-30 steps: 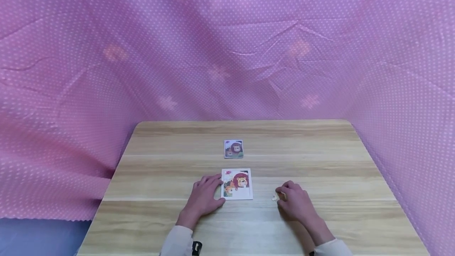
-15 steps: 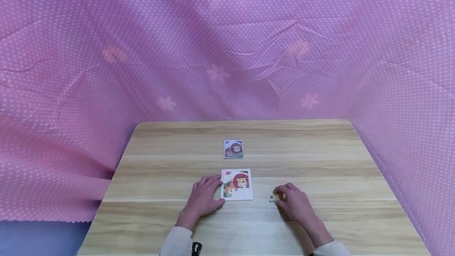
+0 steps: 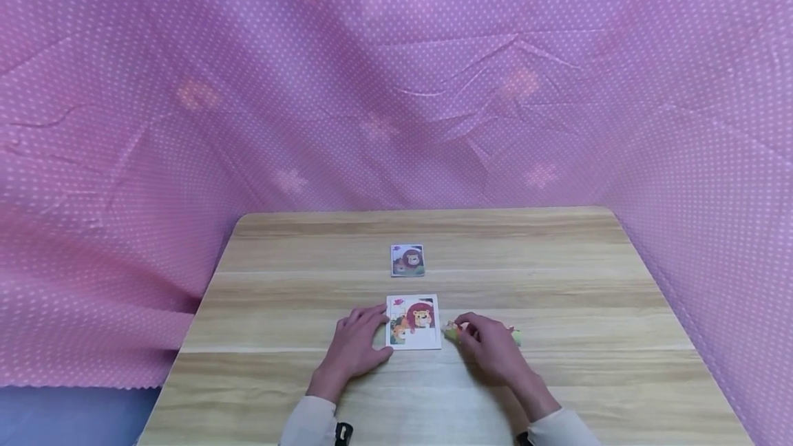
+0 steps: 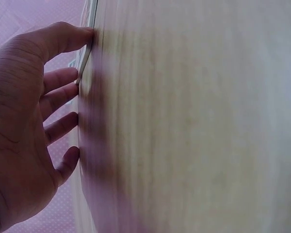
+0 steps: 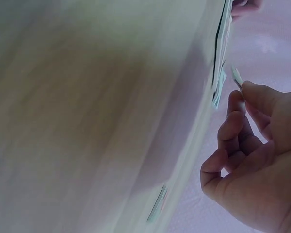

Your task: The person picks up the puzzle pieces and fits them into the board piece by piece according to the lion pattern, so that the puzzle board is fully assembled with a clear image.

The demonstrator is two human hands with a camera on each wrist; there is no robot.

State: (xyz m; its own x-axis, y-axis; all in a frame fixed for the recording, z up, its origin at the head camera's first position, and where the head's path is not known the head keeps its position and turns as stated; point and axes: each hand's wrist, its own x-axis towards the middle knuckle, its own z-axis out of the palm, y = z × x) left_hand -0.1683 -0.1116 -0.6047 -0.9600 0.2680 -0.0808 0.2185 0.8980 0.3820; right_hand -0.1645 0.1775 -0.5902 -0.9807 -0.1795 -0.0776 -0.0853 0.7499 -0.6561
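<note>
A lion jigsaw puzzle board (image 3: 424,341) lies on the table with a white gap along its lower right. My left hand (image 3: 354,344) rests at its left side, thumb and fingertips touching the edge. In the left wrist view that hand (image 4: 26,107) has its fingers spread. Just right of the board, my right hand (image 3: 494,348) pinches a puzzle piece (image 5: 236,75) between thumb and forefinger. Below that piece, in the right wrist view, a pale green piece (image 5: 218,88) lies beside the board. Another green piece (image 3: 516,336) lies to the right of my right hand.
A small lion picture card (image 3: 407,261) lies farther back on the wooden table (image 3: 297,274). Pink dotted cloth (image 3: 396,88) hangs behind the table and along both sides.
My right hand has moved left to the board's right edge with a puzzle piece. The green piece on the right has come into view from behind it. My left hand has stayed put.
</note>
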